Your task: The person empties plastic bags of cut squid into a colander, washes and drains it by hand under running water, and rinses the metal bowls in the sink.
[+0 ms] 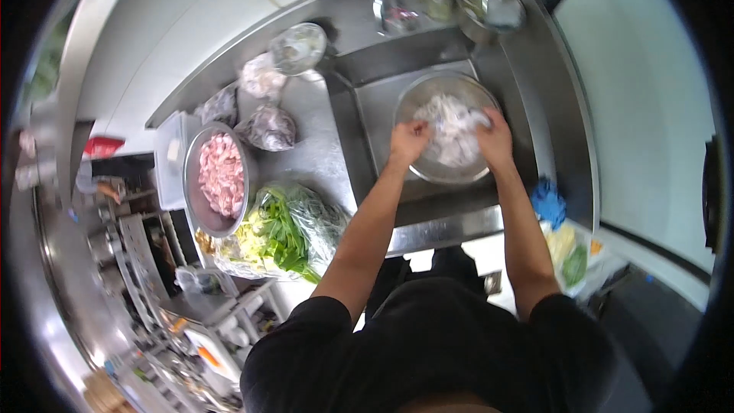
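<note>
In the head view, a round metal bowl [440, 177] sits in the steel sink [375, 103]. It holds a heap of wet, whitish pieces [453, 126] that look like raw seafood or meat; their kind is not clear. My left hand [410, 142] is at the bowl's left side, its fingers curled in at the edge of the heap. On the opposite side, my right hand [495, 138] reaches over the rim, fingers closed around some of the pale pieces. Motion blurs both sets of fingertips.
Left of the sink, a metal bowl of pink raw meat [222, 176] stands beside bagged leafy greens [287, 229] and several plastic bags [267, 128]. A metal pot [489, 9] is at the sink's back right corner. A person's arm [108, 190] shows far left.
</note>
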Demonstrator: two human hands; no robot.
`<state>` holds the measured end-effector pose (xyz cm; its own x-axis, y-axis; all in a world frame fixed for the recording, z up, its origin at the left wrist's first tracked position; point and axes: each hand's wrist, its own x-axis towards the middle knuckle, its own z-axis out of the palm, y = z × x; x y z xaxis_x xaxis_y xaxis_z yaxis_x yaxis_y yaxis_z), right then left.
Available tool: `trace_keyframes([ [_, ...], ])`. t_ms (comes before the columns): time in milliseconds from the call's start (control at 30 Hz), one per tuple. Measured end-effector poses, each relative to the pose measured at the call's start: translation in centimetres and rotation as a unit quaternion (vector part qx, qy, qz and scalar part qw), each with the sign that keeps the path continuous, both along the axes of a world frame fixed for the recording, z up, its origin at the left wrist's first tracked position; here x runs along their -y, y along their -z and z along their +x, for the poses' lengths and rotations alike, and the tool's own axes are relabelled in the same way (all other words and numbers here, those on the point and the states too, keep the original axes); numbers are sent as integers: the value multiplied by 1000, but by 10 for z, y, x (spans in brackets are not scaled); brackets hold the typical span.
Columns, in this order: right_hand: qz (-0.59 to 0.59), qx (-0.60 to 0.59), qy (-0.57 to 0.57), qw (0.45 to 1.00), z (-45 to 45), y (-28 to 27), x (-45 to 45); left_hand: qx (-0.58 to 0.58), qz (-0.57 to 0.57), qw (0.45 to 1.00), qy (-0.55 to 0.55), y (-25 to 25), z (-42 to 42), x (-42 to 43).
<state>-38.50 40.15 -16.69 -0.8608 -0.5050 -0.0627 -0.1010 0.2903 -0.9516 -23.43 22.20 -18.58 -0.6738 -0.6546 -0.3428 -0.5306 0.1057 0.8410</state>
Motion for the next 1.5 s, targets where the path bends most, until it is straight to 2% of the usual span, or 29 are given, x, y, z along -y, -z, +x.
trace_keyframes([
  [33, -38, 71, 1, 997, -6, -3, -5, 15, 129, 991, -15, 19, 2, 5],
  [67, -70, 144, 1, 987, -5, -10, -11, -49, 210, 975, -59, 34, 4, 1],
  [133, -13, 314, 38, 948, 10, -50, -3, -162, 399, 894, -121, 58, 4, -14],
  [167, 16, 308, 25, 951, 21, -67, 5, -277, 585, 746, -156, 42, 1, -27],
  [200, 44, 301, 13, 953, 27, -77, 12, -304, 682, 659, -94, 27, 0, -38],
  [233, 98, 172, -42, 979, 29, -76, 15, -286, 736, 610, -66, 11, -5, -48],
  [267, 149, 42, -92, 984, 31, -73, 15, -311, 770, 557, -20, 15, -8, -54],
  [300, 196, -89, -136, 967, 35, -71, 14, -323, 771, 547, -40, 23, -10, -62],
  [333, 243, -214, -129, 937, 41, -76, 10, -332, 775, 535, -58, 24, -12, -69],
  [400, 324, -449, -102, 826, 53, -86, 2, -349, 760, 543, -73, 17, -16, -77],
  [433, 316, -441, -84, 836, 53, -71, -5, -357, 753, 547, -83, 12, -16, -79],
  [533, 300, -320, -40, 898, 49, -59, -8, -346, 766, 536, -76, 17, -18, -73],
  [633, 316, -272, -50, 907, 38, -52, 2, -388, 749, 528, -98, 29, -31, -72],
  [733, 159, -283, -9, 946, 29, -63, 20, -251, 720, 597, -250, 16, -25, -77],
  [767, 144, -307, -7, 941, 32, -86, 30, -182, 702, 625, -288, -1, -26, -75],
  [800, 133, -328, -3, 935, 37, -102, 36, -186, 682, 641, -299, -5, -26, -73],
  [867, 169, -344, -21, 923, 30, -89, 42, -170, 655, 668, -310, -3, -24, -84],
  [933, 164, -340, -2, 926, 27, -93, 46, -169, 666, 668, -284, 35, -15, -79],
  [1000, 169, -361, 26, 917, 32, -112, 56, -182, 607, 737, -233, 15, 10, -53],
  [1100, 219, -345, 5, 913, 26, -79, 60, -145, 552, 773, -278, 1, 47, -14],
  [1167, 146, -341, 48, 927, 35, -104, 86, -161, 503, 800, -284, -13, 63, 30],
  [1267, 16, -282, 58, 957, 86, -160, 138, -291, 359, 843, -276, -53, 106, 88],
  [1300, -25, -268, 50, 962, 101, -175, 158, -301, 314, 855, -284, -78, 119, 113],
  [1367, -110, -279, 32, 954, 123, -206, 202, -256, 123, 916, -282, -102, 141, 170],
  [1400, -160, -301, 24, 940, 131, -220, 231, -228, 27, 927, -297, -108, 147, 200],
  [1433, -210, -321, 15, 924, 137, -230, 257, -194, -69, 928, -311, -113, 153, 230],
  [1500, -208, -402, -12, 892, 136, -238, 306, -139, -265, 916, -266, -127, 156, 286],
])
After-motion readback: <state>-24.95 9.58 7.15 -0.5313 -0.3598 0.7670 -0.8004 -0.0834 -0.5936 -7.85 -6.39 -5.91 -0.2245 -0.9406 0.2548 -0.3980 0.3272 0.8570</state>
